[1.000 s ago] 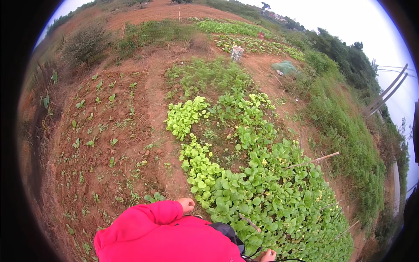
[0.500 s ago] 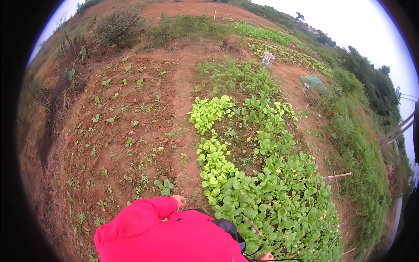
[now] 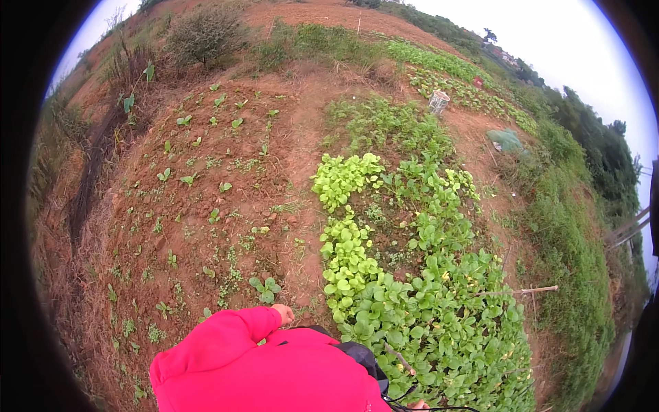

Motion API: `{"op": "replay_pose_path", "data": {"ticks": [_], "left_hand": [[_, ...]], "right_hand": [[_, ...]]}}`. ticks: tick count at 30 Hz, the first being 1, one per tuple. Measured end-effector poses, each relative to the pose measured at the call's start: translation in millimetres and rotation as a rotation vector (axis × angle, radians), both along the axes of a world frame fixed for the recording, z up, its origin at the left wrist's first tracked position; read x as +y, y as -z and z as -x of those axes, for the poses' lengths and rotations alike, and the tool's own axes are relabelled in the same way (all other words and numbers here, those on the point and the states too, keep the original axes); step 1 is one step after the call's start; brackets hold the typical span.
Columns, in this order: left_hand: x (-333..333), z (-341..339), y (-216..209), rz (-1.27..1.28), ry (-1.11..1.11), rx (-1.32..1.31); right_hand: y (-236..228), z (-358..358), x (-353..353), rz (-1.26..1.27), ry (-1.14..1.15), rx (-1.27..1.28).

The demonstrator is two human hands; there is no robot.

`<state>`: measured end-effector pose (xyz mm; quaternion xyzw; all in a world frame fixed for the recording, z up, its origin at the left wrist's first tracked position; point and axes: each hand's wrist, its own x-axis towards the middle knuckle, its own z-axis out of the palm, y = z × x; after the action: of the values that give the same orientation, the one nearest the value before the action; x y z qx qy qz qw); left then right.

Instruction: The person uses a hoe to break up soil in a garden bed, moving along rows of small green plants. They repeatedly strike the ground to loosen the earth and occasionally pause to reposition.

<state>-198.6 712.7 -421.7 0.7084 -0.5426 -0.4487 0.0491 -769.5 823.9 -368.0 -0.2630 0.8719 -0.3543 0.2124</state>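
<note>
My left hand (image 3: 284, 314) shows at the end of a bright pink sleeve (image 3: 226, 336), beside a broad-leaved seedling (image 3: 266, 290) in the soil. Its fingers look curled in, and nothing shows in them. My right hand (image 3: 419, 405) is barely visible at the lower edge, by dark cords (image 3: 398, 398) and the dense leafy greens (image 3: 425, 329); its fingers are hidden. A short stick (image 3: 399, 358) lies among those greens.
A dirt path (image 3: 305, 254) runs between the seedling bed (image 3: 199, 240) and the greens. A thin stake (image 3: 525, 291) juts out at the right. Farther off are a pale bucket (image 3: 438, 101) and green netting (image 3: 506, 140). A grassy bank (image 3: 570, 233) borders the right side.
The beds, bucket and netting have shifted right in the view, the far ones also slightly down. My hands keep nearly the same places; a bit less of the right one shows.
</note>
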Motion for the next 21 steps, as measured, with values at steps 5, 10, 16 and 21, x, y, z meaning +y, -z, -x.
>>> {"op": "replay_pose_path", "data": {"ticks": [5, 10, 16, 21], "left_hand": [[4, -9, 21, 0.09, 0.123, -0.029], [3, -13, 28, 0.015, 0.03, 0.086], [-11, -13, 16, -0.048, 0.059, 0.073], [-8, -22, 32, -0.013, 0.04, 0.012]], "right_hand": [[-2, -4, 4, 0.011, -0.068, 0.074], [-58, -50, -6, 0.037, 0.1, -0.09], [-19, -30, 5, 0.094, 0.204, -0.198], [-11, -26, 9, 0.036, 0.184, -0.141]]}}
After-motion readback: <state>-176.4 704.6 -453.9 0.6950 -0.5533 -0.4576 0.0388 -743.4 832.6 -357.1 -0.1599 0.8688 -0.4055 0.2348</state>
